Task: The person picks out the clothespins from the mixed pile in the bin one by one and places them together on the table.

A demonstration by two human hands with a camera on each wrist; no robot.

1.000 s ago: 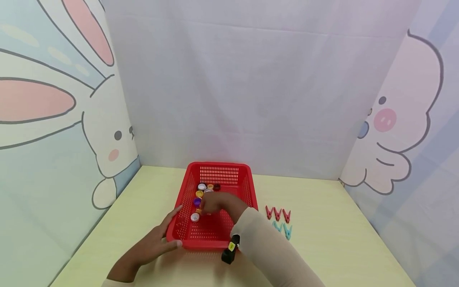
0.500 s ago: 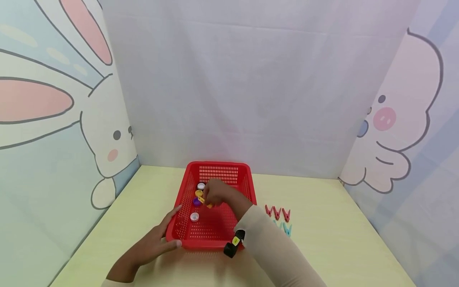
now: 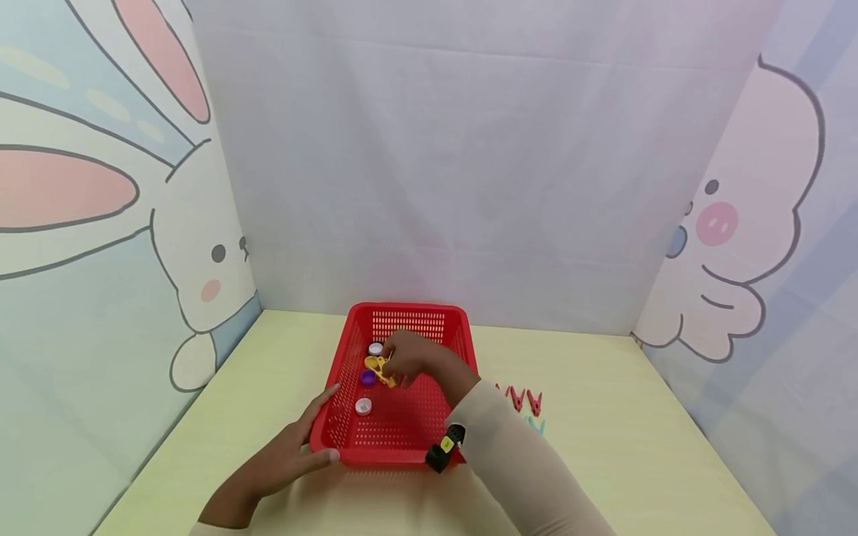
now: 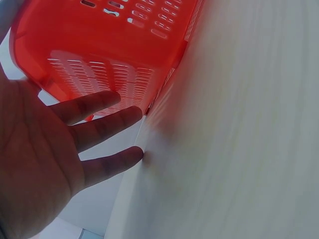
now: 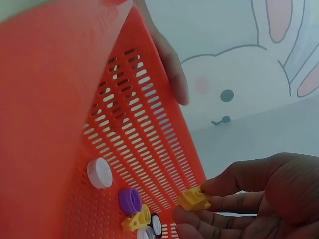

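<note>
My left hand (image 3: 288, 454) rests against the near left corner of the red basket (image 3: 385, 455), fingers straight and spread; in the left wrist view three fingers (image 4: 104, 132) lie beside its slotted outer wall. My right hand (image 3: 410, 359) is inside the basket, pinching a yellow clothespin (image 5: 194, 199) between thumb and fingers. Below it on the basket floor, another yellow clothespin (image 5: 130, 222) lies against a yellow bottle cap (image 3: 372, 362). A purple cap (image 3: 368, 378) sits close by, with a white cap (image 3: 363, 406) nearer the front and a black-rimmed white cap (image 3: 376, 348) farther back.
Red clothespins (image 3: 535, 403) lie on the pale yellow table (image 3: 623, 439) right of the basket, with a turquoise clothespin (image 3: 535, 425) partly behind my right sleeve. A fabric backdrop (image 3: 469, 186) stands behind, and printed panels flank both sides.
My right hand has moved back and a little right inside the basket with a yellow clothespin. The sleeve now covers more of the clothespins on the table. My left hand stays put.
</note>
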